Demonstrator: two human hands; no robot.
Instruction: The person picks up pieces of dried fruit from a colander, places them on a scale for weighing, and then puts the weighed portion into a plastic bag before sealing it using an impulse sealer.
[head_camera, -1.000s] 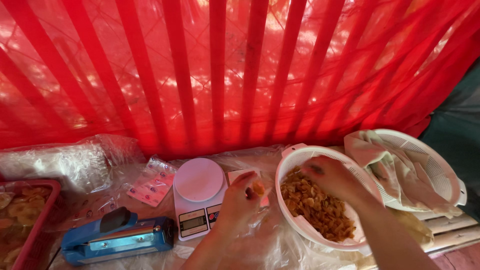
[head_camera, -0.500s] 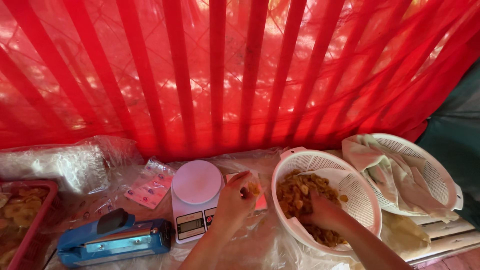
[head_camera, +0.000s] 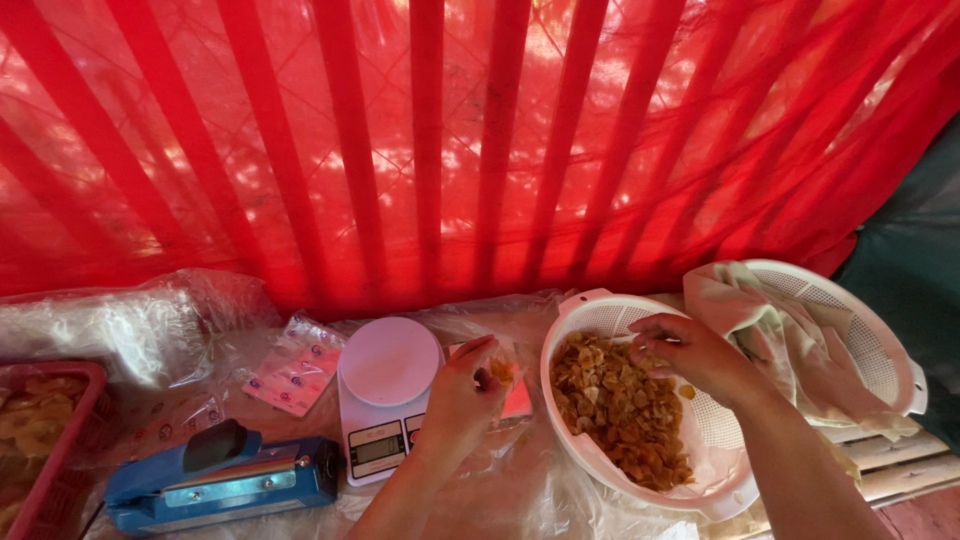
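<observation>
Plastic-covered table, white scale, blue sealer, white colander

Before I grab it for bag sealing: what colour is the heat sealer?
Blue with a black handle; head view: heat sealer.

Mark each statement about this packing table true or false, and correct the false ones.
1. The right hand is in the white colander of dried fruit pieces. True.
2. The kitchen scale carries a full bag. False: its round platform is bare.
3. The blue heat sealer lies right of the colander. False: it lies left, beyond the scale.
4. The left hand holds a clear bag beside the scale. True.
</observation>
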